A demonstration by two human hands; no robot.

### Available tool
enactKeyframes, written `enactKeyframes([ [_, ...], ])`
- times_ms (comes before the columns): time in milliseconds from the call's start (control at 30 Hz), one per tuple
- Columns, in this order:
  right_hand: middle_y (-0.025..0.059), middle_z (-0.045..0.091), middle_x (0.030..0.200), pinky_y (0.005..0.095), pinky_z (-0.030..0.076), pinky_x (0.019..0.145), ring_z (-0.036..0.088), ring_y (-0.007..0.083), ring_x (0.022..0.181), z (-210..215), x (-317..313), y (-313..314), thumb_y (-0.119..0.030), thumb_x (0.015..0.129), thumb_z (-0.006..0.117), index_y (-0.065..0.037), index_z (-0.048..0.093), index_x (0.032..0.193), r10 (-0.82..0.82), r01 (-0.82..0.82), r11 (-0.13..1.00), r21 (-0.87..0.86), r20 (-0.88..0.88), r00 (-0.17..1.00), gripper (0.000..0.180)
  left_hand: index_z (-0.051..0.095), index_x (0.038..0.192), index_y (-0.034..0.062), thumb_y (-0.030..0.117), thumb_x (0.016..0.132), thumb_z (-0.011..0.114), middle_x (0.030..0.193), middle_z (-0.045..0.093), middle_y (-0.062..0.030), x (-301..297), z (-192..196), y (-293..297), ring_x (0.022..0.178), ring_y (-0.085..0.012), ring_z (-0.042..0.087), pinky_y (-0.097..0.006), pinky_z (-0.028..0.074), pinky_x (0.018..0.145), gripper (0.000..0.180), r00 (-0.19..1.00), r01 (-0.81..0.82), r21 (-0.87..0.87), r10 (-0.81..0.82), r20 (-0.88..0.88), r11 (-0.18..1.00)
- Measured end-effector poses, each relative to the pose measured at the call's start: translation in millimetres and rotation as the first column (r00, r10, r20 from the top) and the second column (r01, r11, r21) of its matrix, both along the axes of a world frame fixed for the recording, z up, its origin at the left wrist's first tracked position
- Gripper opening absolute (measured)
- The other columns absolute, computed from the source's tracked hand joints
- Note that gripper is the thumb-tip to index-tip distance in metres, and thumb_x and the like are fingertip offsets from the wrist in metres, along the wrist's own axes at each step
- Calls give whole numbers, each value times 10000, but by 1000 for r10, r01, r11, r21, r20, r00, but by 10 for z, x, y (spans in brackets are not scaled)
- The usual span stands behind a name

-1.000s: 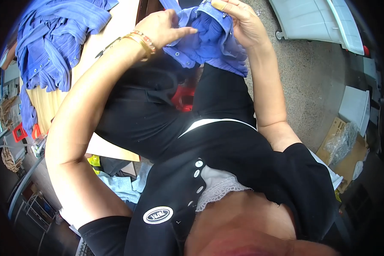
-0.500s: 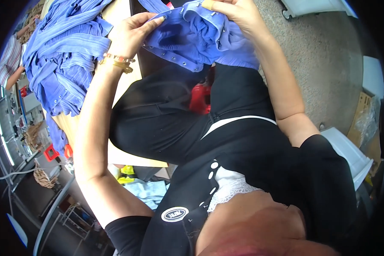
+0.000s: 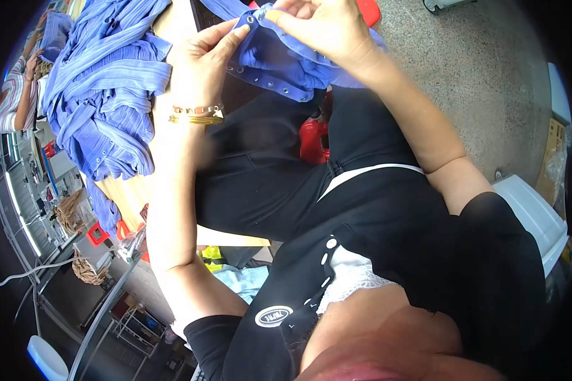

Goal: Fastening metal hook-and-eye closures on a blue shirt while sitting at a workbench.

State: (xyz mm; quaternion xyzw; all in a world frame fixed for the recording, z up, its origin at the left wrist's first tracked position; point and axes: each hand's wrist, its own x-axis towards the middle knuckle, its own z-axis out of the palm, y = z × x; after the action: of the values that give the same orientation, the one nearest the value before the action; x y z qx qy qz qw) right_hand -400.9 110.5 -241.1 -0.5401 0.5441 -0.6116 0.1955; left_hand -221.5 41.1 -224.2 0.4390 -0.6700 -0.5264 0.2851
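Note:
A blue-violet garment (image 3: 267,81) with metal eyelets or snaps along its edges hangs between my hands, above my lap. My left hand (image 3: 203,60) pinches its edge between thumb and fingers, right beside one of the metal rings. Close by on the right, my right hand (image 3: 337,35) grips a gathered bit of the same edge, its thumb pointing toward the left fingertips. The rest of the cloth droops over my knees in folds.
A heap of similar blue-violet garments (image 3: 108,82) covers the light wooden table (image 3: 181,28) at my left. Red plastic (image 3: 313,141) shows between my legs. A white bin (image 3: 527,213) stands at the right. Far left, another person in a striped top (image 3: 9,105) handles blue cloth.
My right hand has moved left along the garment's edge, toward my left hand. The two hands are now nearly together. The view has also shifted slightly.

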Motion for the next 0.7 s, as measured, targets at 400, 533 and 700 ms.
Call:
enactKeyframes([
  [400,126,555,719,362,492,576,600,307,659,-224,31,-196,-47,787,675,-28,573,766,-327,12,825,-566,-459,826,105,693,1081,-9,133,861,711,933,715,-59,-15,-31,8,817,-68,631,-197,498,747,262,995,3,-46,2,103,999],
  [533,136,537,714,373,492,575,586,324,662,-182,45,-169,-49,783,666,-28,574,777,-347,5,828,-561,-506,790,94,694,1072,-18,128,864,708,915,713,-53,-27,-34,15,797,-58,621,-188,495,722,254,996,17,-66,-11,89,998],
  [700,79,625,731,277,542,575,651,215,617,-269,96,-152,-154,807,701,-48,626,811,-257,83,949,-305,-592,764,129,698,1062,-12,170,864,707,890,726,-81,-37,-57,22,771,-73,639,-224,513,700,269,992,31,-164,-11,124,986],
])
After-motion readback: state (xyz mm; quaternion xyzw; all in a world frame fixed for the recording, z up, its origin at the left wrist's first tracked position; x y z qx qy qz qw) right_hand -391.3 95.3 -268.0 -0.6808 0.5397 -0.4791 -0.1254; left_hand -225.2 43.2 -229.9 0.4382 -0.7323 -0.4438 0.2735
